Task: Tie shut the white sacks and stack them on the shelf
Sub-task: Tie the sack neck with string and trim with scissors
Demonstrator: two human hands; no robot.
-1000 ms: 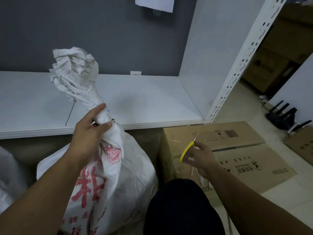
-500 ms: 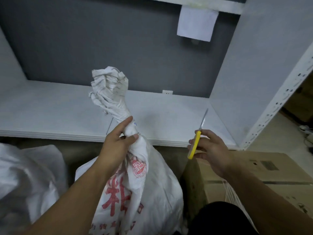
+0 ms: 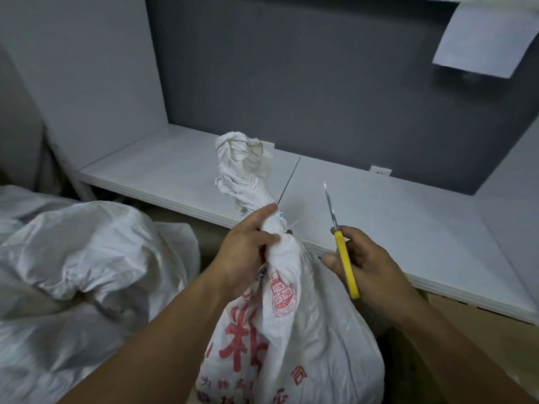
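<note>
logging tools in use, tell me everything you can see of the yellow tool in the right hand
The yellow tool has a long yellow handle, seemingly plastic, and a thin pointed metal blade. It stands nearly upright, tip up and leaning slightly left. The right hand grips its handle; nothing else touches it. It is right of the neck of the sack, before the shelf.

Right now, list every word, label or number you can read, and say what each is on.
"米": seemingly the left part of a large red character on the white sack; the rest is lost in a fold.
Red oval seal on the sack: too blurred to read.
Small red characters lower on the sack: too blurred.
Paper sheet on the wall: no text visible.
</note>
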